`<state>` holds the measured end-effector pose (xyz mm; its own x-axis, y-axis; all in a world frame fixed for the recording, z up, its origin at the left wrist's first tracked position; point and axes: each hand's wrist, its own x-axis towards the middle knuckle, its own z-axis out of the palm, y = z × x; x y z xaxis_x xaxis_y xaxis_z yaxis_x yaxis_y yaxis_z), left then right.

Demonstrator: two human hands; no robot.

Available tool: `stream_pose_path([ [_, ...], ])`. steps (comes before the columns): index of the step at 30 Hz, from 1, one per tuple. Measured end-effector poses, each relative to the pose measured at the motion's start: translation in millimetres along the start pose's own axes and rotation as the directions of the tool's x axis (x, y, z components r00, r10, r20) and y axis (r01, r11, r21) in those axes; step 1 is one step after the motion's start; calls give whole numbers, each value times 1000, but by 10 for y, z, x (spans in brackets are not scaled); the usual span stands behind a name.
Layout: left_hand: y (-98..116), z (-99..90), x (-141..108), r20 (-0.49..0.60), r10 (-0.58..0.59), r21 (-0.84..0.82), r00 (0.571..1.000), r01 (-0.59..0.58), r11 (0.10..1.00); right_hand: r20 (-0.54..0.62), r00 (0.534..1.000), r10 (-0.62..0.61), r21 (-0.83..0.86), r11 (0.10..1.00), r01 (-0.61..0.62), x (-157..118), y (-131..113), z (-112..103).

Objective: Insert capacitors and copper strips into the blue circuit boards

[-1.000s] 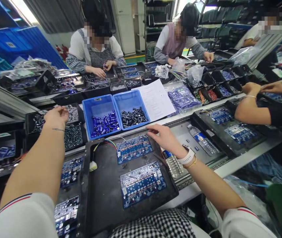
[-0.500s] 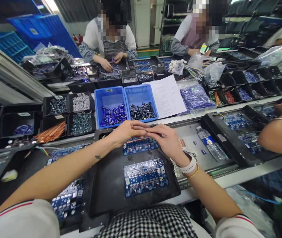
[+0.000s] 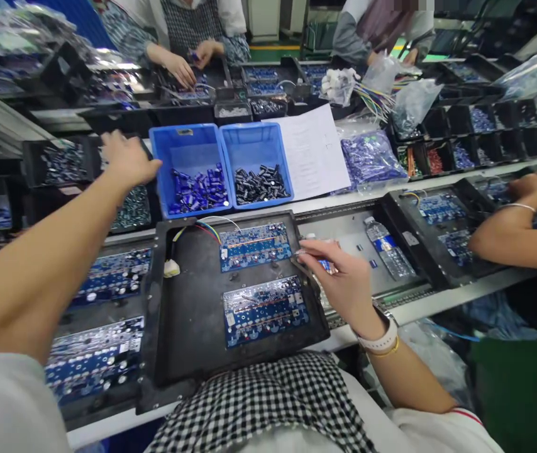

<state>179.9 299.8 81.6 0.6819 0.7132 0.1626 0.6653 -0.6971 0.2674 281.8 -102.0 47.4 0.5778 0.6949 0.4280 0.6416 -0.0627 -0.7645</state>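
Observation:
My left hand is over a black bin at the back left, its thumb apart from the fingers. The fingertips dip toward small pale parts and are partly hidden and blurred. My right hand pinches a small silvery component between thumb and fingertips, just right of the upper blue circuit board. That board and a lower circuit board lie in a black tray in front of me. Coloured wires run from the upper board to a white-yellow connector.
Blue bins hold purple capacitors and black capacitors. Beside them lie a paper sheet and a bag of purple parts. A water bottle rests right of the tray. A co-worker's arm is at the right; others work opposite.
My hands have parted from above the upper board. The left has moved back and left to the bin; the right has stayed near the tray's right edge. The view has tipped down.

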Motion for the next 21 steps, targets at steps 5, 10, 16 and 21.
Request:
stream_pose_path([
  [5, 883, 1028, 31, 343, 286, -239, 895, -211, 948, 56, 987, 152, -57, 987, -149, -391, 3, -140],
  [10, 1373, 1665, 92, 443, 144, -275, 885, -19, 961, 109, 974, 197, -125, 975, -183, -611, -25, -186],
  [16, 1295, 1760, 158, 420, 180, -394, 890, 1, 919, 64, 984, 165, -217, 965, -148, -660, 167, 25],
  [21, 1253, 1734, 133, 342, 282, -493, 897, -84, 866, 94, 983, 161, -212, 968, -138, -621, 216, 141],
])
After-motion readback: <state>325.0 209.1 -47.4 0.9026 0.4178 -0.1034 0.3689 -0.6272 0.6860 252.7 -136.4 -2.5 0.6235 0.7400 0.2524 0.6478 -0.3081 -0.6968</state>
